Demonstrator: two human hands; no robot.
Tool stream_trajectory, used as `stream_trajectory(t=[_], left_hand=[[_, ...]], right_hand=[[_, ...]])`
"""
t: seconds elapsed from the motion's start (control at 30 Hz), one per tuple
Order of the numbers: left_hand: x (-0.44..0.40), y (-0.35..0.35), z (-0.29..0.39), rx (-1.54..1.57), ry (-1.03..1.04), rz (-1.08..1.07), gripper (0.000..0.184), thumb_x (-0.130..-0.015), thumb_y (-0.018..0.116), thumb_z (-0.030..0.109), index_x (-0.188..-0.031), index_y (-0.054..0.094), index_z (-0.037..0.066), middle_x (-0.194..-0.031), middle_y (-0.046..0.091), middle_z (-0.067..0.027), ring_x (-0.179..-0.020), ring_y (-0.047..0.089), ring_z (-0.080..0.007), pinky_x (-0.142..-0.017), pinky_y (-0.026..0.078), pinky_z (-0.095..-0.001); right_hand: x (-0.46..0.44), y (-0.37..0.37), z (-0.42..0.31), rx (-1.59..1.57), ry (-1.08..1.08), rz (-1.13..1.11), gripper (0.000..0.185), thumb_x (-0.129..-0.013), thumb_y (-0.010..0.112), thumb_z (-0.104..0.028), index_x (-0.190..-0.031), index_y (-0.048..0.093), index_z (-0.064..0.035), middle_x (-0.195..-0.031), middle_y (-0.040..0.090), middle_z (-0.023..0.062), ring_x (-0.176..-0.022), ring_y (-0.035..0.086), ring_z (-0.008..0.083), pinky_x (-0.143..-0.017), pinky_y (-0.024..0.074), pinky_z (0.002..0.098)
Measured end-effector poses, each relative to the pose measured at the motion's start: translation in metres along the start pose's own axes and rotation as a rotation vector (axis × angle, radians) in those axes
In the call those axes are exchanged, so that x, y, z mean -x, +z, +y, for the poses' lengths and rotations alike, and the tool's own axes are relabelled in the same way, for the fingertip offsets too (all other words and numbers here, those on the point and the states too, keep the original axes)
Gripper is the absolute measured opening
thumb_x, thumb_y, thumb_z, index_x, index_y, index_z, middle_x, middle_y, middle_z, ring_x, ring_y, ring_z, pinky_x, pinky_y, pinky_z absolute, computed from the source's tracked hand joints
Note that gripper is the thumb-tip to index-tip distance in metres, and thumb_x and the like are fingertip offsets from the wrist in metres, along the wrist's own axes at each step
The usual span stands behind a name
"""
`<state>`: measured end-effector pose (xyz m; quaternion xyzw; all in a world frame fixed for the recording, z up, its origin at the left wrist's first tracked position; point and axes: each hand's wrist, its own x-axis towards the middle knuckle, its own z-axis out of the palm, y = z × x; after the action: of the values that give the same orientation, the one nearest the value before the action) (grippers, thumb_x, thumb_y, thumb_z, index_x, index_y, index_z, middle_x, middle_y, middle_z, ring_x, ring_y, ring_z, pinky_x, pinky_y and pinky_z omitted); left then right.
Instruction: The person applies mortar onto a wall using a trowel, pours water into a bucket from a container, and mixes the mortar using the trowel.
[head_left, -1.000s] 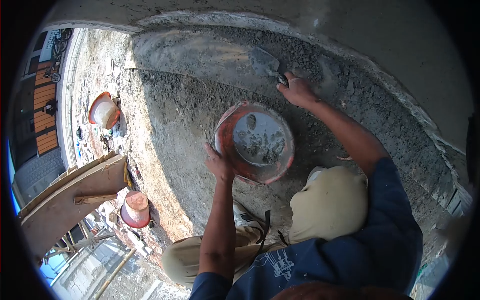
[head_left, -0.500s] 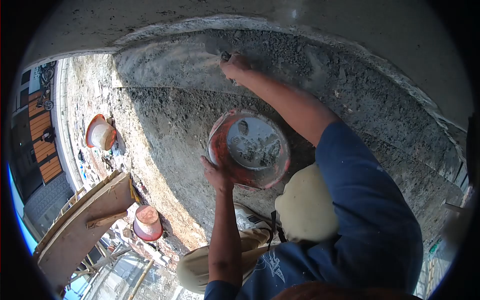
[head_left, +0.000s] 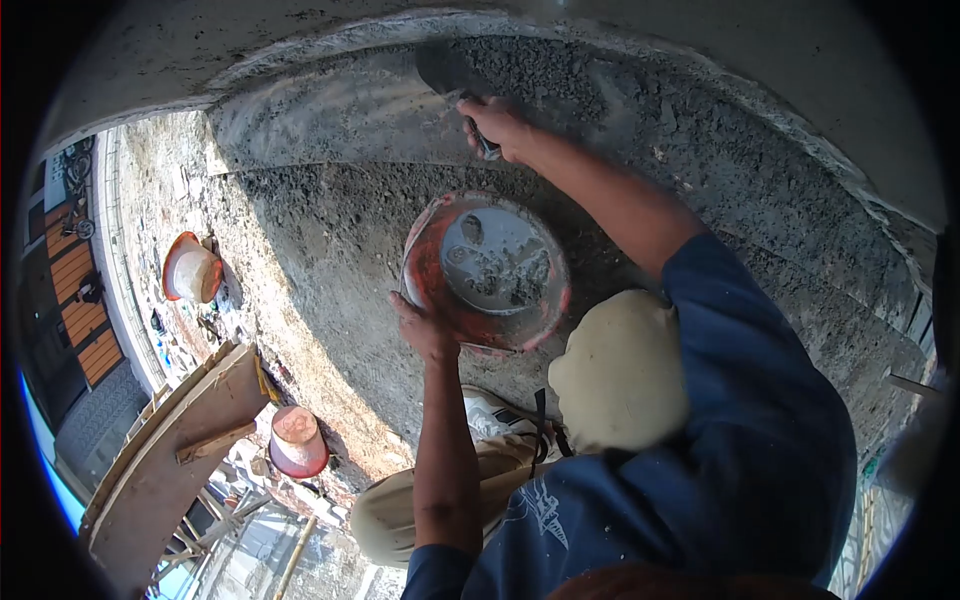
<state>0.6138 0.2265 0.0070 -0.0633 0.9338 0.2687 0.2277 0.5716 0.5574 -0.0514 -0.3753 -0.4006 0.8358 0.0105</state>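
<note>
A red bucket point(head_left: 428, 262), smeared with grey, stands in front of me with wet grey mortar point(head_left: 515, 275) and a few lumps in it. My left hand point(head_left: 430, 332) grips its near left rim, thumb sticking out along the outside; some fingers are hidden. Stretched out beyond the bucket, my right hand point(head_left: 492, 128) is closed round the handle of a trowel point(head_left: 445, 68). The trowel's dark blade is over the grey strip of mortar point(head_left: 560, 85) along the wall's foot, and whether it touches is unclear.
A grey wall point(head_left: 330, 30) curves across the far side. Two upturned buckets, one farther off point(head_left: 192, 272) and one nearer point(head_left: 298, 442), stand on sunlit rubble at left. A wooden board point(head_left: 170, 460) juts in at lower left. My knee point(head_left: 620, 375) is beside the bucket.
My right hand has shifted slightly right, and the trowel's blade shows more plainly, farther toward the wall. The left hand stays at the bucket's rim. The whole view has shifted a little.
</note>
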Motion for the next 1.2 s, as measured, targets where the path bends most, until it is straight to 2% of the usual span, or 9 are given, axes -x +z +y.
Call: stream_trajectory(t=[0.13,0.27,0.4,0.53,0.57,0.73,0.97,1.13,1.2], left_hand=[[-0.005,0.006,-0.016,0.023,0.103,0.036,0.07,-0.103,0.053,0.032,-0.152,0.02,-0.005,-0.134,0.052,-0.0254,-0.109,0.06,-0.0292,-0.091,0.052,-0.0366],[-0.003,0.012,-0.016,0.016,0.168,0.147,0.067,-0.1,0.052,0.04,-0.148,0.033,-0.003,-0.109,0.065,-0.0333,-0.095,0.067,-0.0436,-0.078,0.052,-0.0484],[-0.003,0.01,-0.013,0.051,0.155,0.122,0.066,-0.101,0.051,0.041,-0.148,0.031,-0.001,-0.108,0.065,-0.031,-0.092,0.068,-0.0389,-0.075,0.053,-0.0457],[-0.005,0.01,-0.012,0.153,0.116,0.078,0.067,-0.101,0.052,0.04,-0.148,0.029,-0.001,-0.104,0.066,-0.0298,-0.09,0.068,-0.0401,-0.072,0.053,-0.0468],[-0.007,0.009,-0.016,0.075,0.139,0.098,0.067,-0.1,0.052,0.04,-0.148,0.03,-0.002,-0.102,0.067,-0.03,-0.089,0.068,-0.041,-0.072,0.053,-0.0474],[-0.004,0.008,-0.007,0.016,0.235,0.113,0.069,-0.099,0.056,0.039,-0.148,0.03,-0.001,-0.093,0.067,-0.0319,-0.085,0.068,-0.0454,-0.071,0.052,-0.0498],[0.043,-0.001,0.066,-0.124,0.229,0.12,0.064,-0.1,0.053,0.041,-0.147,0.035,0.001,-0.099,0.065,-0.0336,-0.093,0.067,-0.0426,-0.076,0.051,-0.0486],[0.045,0.005,0.08,0.198,0.084,0.146,0.076,-0.101,0.039,0.057,-0.122,0.056,-0.014,-0.101,0.065,-0.0355,-0.092,0.066,-0.0429,-0.082,0.05,-0.0481],[0.043,0.007,0.09,0.262,0.042,0.15,0.067,-0.1,0.041,0.05,-0.125,0.051,-0.012,-0.1,0.066,-0.0348,-0.092,0.066,-0.0448,-0.081,0.05,-0.0492]], right_hand=[[0.063,-0.072,-0.006,-0.212,0.06,-0.008,0.027,-0.099,0.059,-0.036,-0.104,0.058,-0.0098,-0.073,0.058,0.0002,-0.055,0.056,0.0108,-0.046,0.0471,0.0293],[0.116,-0.097,-0.005,-0.231,0.045,-0.109,0.03,-0.1,0.055,-0.038,-0.117,0.058,-0.012,-0.078,0.057,-0.0029,-0.059,0.056,0.0075,-0.047,0.0478,0.0266],[0.131,-0.105,0.0,0.597,-0.018,-0.173,0.043,-0.099,0.056,-0.042,-0.122,0.056,-0.0064,-0.083,0.063,0.0027,-0.062,0.058,0.0101,-0.061,0.0533,0.0336],[0.13,-0.105,0.007,1.586,-0.257,-0.05,0.061,-0.097,0.057,-0.047,-0.135,0.051,-0.0004,-0.107,0.069,0.0227,-0.092,0.069,0.037,-0.083,0.0532,0.05],[0.111,-0.124,0.022,1.407,-0.32,0.101,0.06,-0.097,0.054,-0.048,-0.138,0.05,-0.0037,-0.112,0.067,0.0245,-0.107,0.063,0.0449,-0.09,0.0496,0.0539],[0.071,-0.15,-0.032,1.558,-0.257,0.378,0.055,-0.097,0.053,-0.049,-0.138,0.052,-0.0127,-0.115,0.067,0.0223,-0.109,0.063,0.0434,-0.093,0.0493,0.0539],[0.082,-0.141,-0.034,1.553,-0.277,0.457,0.054,-0.096,0.054,-0.051,-0.136,0.054,-0.014,-0.113,0.069,0.0189,-0.111,0.063,0.0414,-0.091,0.0509,0.0531],[0.124,-0.14,-0.041,1.581,-0.365,0.49,0.052,-0.095,0.056,-0.05,-0.134,0.056,-0.0147,-0.106,0.07,0.019,-0.104,0.066,0.0405,-0.088,0.0516,0.0531],[0.152,-0.131,-0.051,1.573,-0.319,0.463,0.051,-0.095,0.057,-0.049,-0.132,0.057,-0.0144,-0.105,0.071,0.0185,-0.101,0.067,0.0392,-0.087,0.0522,0.0523]])
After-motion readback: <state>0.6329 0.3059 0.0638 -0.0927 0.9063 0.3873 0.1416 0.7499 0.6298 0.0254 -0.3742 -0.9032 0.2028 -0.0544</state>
